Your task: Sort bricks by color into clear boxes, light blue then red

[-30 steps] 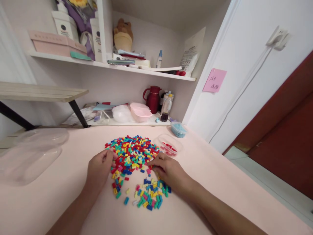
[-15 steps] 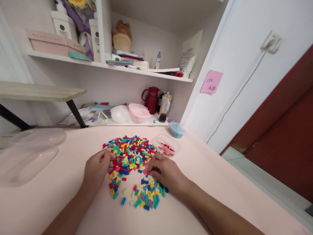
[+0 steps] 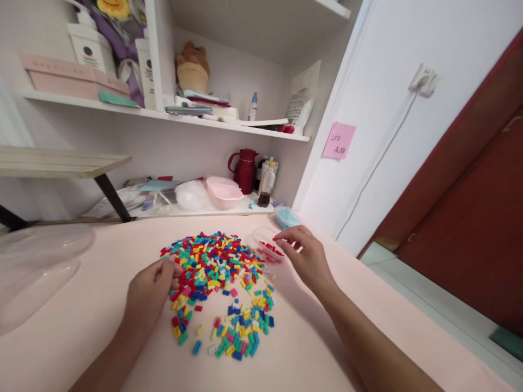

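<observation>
A heap of small toy building bricks (image 3: 216, 261) in many colours lies on the pink tabletop, with a looser patch of bricks (image 3: 241, 329) in front of it. My right hand (image 3: 306, 258) is raised over the edge of a clear plastic container (image 3: 261, 234) that has red bricks (image 3: 272, 249) inside. Between its thumb and forefinger is a small red brick (image 3: 275, 238). At the heap's left edge rests my left hand (image 3: 149, 288), its fingers curled together against the bricks. What those fingers hold, if anything, is hidden.
A clear tub of light blue pieces (image 3: 286, 218) stands behind the container. Clear plastic lids or trays (image 3: 38, 272) lie at the left, beside a small wooden stand (image 3: 61, 163). Along the back shelf are a pink basin (image 3: 224, 191), a dark red jug (image 3: 245, 171) and bottles (image 3: 267, 185).
My right hand has moved from the heap's right front up and right to the container, with a red brick in its fingertips. My left hand stays by the heap. The view has shifted slightly.
</observation>
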`<state>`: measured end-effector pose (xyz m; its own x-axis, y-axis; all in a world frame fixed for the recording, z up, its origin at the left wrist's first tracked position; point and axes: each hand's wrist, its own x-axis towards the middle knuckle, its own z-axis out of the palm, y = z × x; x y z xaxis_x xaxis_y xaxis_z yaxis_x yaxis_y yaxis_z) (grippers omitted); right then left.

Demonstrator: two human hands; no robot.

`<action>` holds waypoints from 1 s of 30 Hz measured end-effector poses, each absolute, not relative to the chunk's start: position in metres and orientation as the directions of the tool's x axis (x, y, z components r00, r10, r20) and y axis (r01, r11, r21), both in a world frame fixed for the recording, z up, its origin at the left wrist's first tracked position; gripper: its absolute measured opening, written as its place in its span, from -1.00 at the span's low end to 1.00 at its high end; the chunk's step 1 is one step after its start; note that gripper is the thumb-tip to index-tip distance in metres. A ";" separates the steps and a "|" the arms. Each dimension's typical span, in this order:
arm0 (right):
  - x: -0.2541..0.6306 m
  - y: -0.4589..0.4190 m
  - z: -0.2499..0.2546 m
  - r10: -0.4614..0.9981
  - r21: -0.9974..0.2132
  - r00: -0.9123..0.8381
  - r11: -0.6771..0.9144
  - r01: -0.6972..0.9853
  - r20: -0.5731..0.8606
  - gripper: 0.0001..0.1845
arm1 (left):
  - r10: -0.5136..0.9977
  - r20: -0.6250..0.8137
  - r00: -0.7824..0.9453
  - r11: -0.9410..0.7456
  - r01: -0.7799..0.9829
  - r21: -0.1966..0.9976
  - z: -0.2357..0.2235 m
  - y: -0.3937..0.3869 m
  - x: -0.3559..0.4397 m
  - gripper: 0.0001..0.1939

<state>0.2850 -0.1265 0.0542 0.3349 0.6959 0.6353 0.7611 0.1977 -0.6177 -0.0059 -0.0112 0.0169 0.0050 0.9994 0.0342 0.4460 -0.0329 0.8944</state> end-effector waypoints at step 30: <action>0.191 -0.147 0.033 0.848 -0.429 -0.520 0.508 0.747 0.100 -0.47 | 0.989 0.144 0.040 -0.148 0.390 0.909 0.013 -0.020 -0.001 -0.67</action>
